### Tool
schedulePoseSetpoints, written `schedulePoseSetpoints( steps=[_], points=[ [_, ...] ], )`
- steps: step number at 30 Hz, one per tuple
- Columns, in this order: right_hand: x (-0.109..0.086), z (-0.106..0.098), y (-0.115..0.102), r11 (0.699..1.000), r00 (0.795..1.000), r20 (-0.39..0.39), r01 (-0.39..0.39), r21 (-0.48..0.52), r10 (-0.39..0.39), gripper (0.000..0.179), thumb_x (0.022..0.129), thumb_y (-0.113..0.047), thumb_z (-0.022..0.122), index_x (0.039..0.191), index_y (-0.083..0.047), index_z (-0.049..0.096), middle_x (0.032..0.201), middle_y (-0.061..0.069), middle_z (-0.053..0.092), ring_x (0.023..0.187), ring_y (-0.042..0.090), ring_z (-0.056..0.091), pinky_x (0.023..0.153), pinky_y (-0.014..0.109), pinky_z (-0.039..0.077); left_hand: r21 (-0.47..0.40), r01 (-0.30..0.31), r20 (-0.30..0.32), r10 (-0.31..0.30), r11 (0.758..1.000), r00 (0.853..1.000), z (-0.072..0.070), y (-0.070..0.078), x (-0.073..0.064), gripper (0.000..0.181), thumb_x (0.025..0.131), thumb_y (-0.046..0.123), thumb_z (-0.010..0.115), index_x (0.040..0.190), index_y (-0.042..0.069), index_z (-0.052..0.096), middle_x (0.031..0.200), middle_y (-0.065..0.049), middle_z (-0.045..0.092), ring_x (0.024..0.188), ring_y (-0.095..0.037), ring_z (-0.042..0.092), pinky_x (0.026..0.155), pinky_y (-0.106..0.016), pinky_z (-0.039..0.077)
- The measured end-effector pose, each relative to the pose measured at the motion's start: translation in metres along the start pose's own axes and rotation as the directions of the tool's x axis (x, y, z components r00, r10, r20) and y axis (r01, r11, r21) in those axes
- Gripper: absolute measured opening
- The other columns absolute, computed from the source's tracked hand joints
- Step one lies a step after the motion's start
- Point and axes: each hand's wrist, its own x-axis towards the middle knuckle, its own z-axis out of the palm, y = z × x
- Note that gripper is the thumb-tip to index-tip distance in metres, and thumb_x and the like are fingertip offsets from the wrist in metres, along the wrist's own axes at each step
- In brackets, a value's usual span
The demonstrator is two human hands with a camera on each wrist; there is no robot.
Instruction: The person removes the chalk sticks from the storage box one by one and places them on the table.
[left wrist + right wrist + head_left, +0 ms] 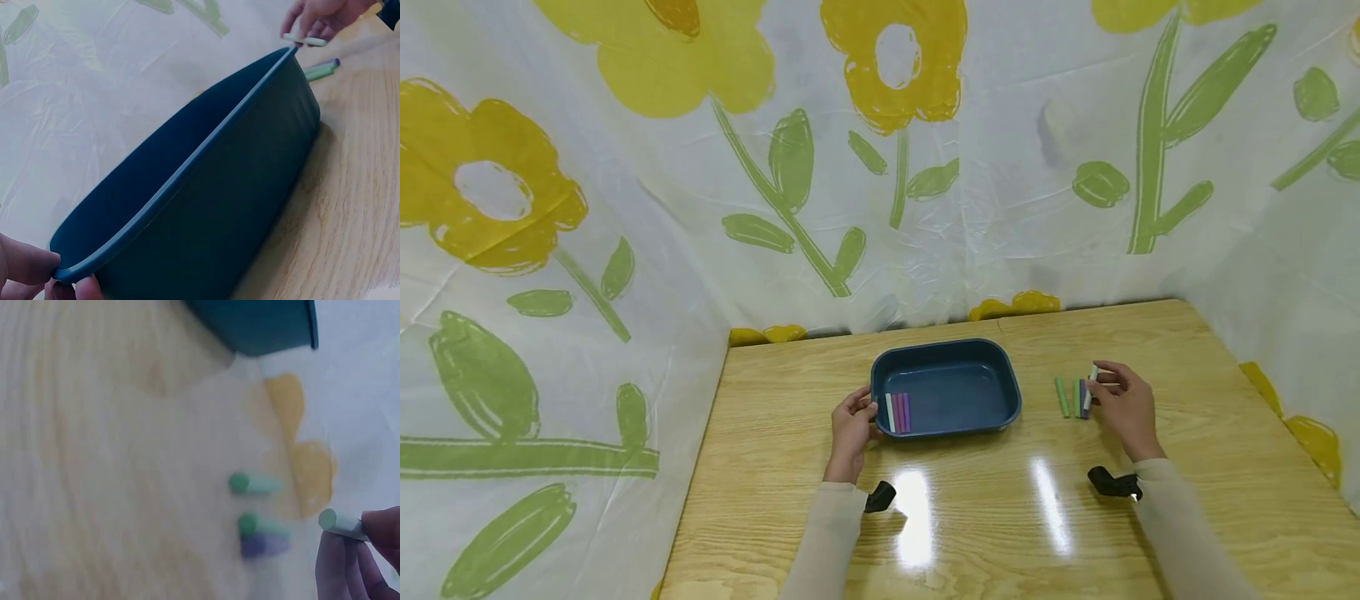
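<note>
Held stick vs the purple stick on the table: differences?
Colour: the held stick is whitish, the purple stick dark. State: the held stick is pinched in the right hand; the purple stick lies on the table beside a green stick. Both are slim and straight.

The stick (344,525) pinched by the right fingers (331,565) looks matt and chalky; the tub (212,215) at the left fingers (31,265), smooth, satiny plastic. Beneath them the wood-grained tabletop (985,517) is glossy, and beyond them the sheet (1000,242) is creased, faintly shiny.
</note>
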Motion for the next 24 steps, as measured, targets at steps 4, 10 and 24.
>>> schedulePoseSetpoints(
  steps=[4, 10, 24],
  points=[
    [0.001, -0.006, 0.010, 0.996, 1.000, 0.003, -0.031, -0.084, 0.031, 0.039, 0.105, -0.003, 0.062, 0.142, 0.007, 0.059, 0.123, 0.031, 0.064, 0.081, -0.017, 0.052, 0.066, 0.014, 0.054, 0.000, 0.002, -0.005, -0.002, 1.000, 1.000, 0.000, 0.000, 0.000, 0.039, 0.102, -0.004, 0.059, 0.141, -0.005, 0.061, 0.105, -0.006, 0.055, 0.082, -0.018, 0.058, 0.056, -0.024, 0.052],
    [0.003, -0.009, 0.017, 0.986, 0.999, -0.009, -0.037, -0.165, 0.036, 0.038, 0.103, -0.002, 0.064, 0.139, 0.008, 0.061, 0.120, 0.034, 0.066, 0.078, -0.020, 0.047, 0.064, 0.010, 0.047, 0.000, 0.007, -0.013, -0.007, 1.000, 1.000, 0.000, 0.000, 0.002, 0.038, 0.102, -0.004, 0.059, 0.140, -0.004, 0.062, 0.106, -0.007, 0.055, 0.083, -0.018, 0.058, 0.057, -0.023, 0.052],
    [0.003, -0.006, 0.022, 0.973, 0.999, -0.026, -0.036, -0.230, 0.031, 0.036, 0.101, -0.002, 0.065, 0.135, 0.009, 0.062, 0.118, 0.035, 0.067, 0.104, 0.048, 0.068, 0.066, 0.006, 0.040, 0.025, 0.017, -0.029, -0.016, 1.000, 0.999, 0.001, 0.000, 0.001, 0.038, 0.103, -0.003, 0.060, 0.141, -0.002, 0.062, 0.108, -0.008, 0.055, 0.083, -0.018, 0.059, 0.057, -0.022, 0.052]
  ],
)
